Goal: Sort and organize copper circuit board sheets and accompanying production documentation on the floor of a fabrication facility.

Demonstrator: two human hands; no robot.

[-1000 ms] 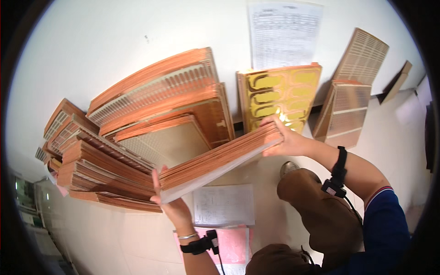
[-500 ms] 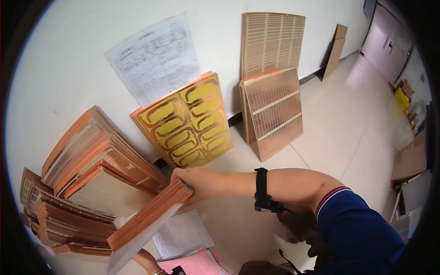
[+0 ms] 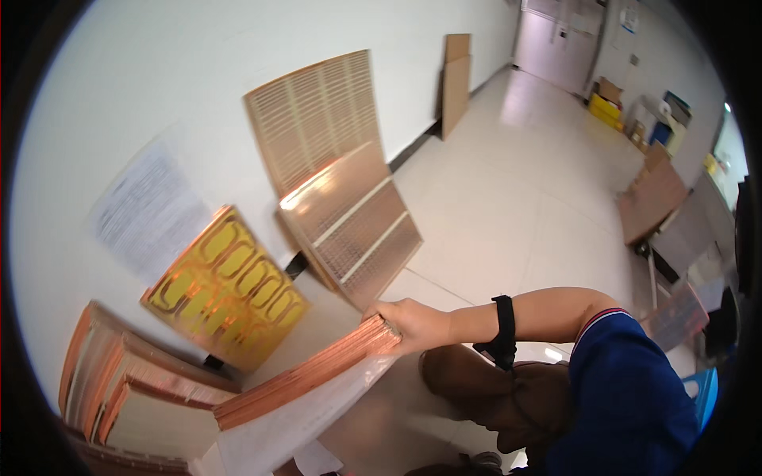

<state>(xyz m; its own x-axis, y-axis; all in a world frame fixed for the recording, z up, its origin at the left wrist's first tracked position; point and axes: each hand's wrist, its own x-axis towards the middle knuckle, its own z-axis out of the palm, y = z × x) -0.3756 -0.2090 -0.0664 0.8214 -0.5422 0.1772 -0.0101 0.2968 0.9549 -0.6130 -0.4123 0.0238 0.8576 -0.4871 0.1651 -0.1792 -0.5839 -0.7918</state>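
Observation:
My right hand is closed around the right end of a thick stack of copper-coloured sheets, fingers on the end edges. The stack slants down to the left, its layered long edge facing up. A pale translucent sheet lies along its near face. My left hand is out of the picture. Left of the stack, more copper-edged panels lean together against the wall. Beyond it stands a yellow panel with a copper looped pattern, and a copper panel with pale stripes leans farther right.
A taller slatted panel leans on the wall, with a printed paper to its left. Cardboard stands farther along. Brown boards, a yellow bin and a blue plastic item are on the right.
My view has swung right, so the wall panels shift left and more floor shows. The stack stays in my right hand and has moved along with it. My left hand has left view.

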